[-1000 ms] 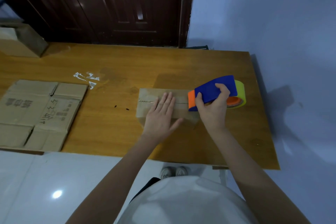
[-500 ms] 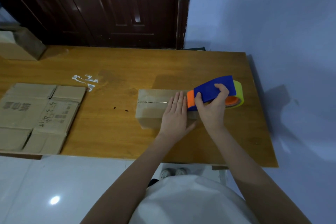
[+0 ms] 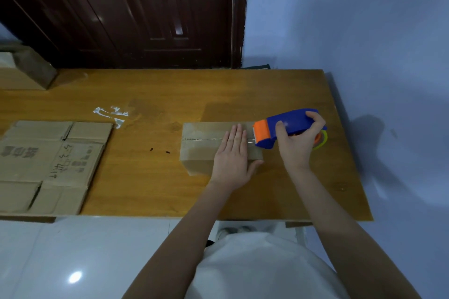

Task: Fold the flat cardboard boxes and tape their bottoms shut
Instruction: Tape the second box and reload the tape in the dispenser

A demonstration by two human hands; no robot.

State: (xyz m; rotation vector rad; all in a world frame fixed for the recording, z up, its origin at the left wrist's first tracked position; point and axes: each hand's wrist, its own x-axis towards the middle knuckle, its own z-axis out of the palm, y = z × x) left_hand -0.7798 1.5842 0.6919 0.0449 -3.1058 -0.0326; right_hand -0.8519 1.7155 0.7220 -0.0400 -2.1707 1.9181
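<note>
Lying flat on the box point(image 3: 206, 145), left hand point(image 3: 233, 158); right hand point(image 3: 297, 143) grips tape dispenser point(image 3: 284, 126).

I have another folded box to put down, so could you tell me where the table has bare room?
Bare wood runs along the table behind the box, up to the door. A narrower strip lies between the box and flat cardboard. Around the dispenser and both hands it is crowded.

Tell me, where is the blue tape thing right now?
In the head view, the blue and orange tape dispenser is on the right, gripped by the right hand, at the right end of the folded cardboard box.
</note>
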